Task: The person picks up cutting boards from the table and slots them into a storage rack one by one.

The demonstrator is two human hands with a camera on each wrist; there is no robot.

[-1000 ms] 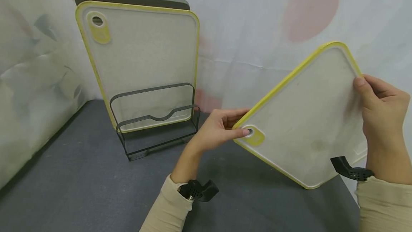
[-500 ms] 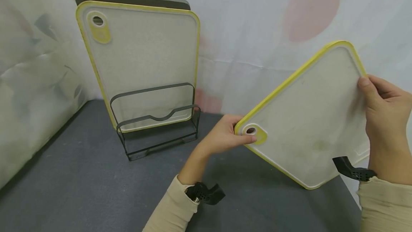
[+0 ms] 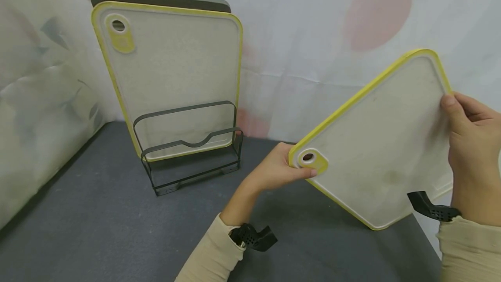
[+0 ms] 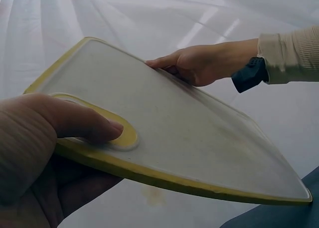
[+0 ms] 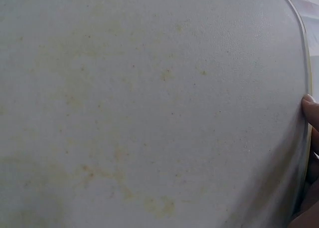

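Left hand [image 3: 275,171] pinches the board [image 3: 375,142] at its holed corner; right hand [image 3: 471,142] grips the opposite edge, holding it tilted above the table [image 3: 98,229], right of the rack [image 3: 188,151].

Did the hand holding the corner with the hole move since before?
Yes. The left hand, pinching the cutting board at its holed corner, has slid a little to the right, farther from the wire rack, which stands where it was.

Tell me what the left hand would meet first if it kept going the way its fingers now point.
The left hand points right, across the cutting board it pinches. Beyond it, probably the right hand at the far edge; depth is uncertain.
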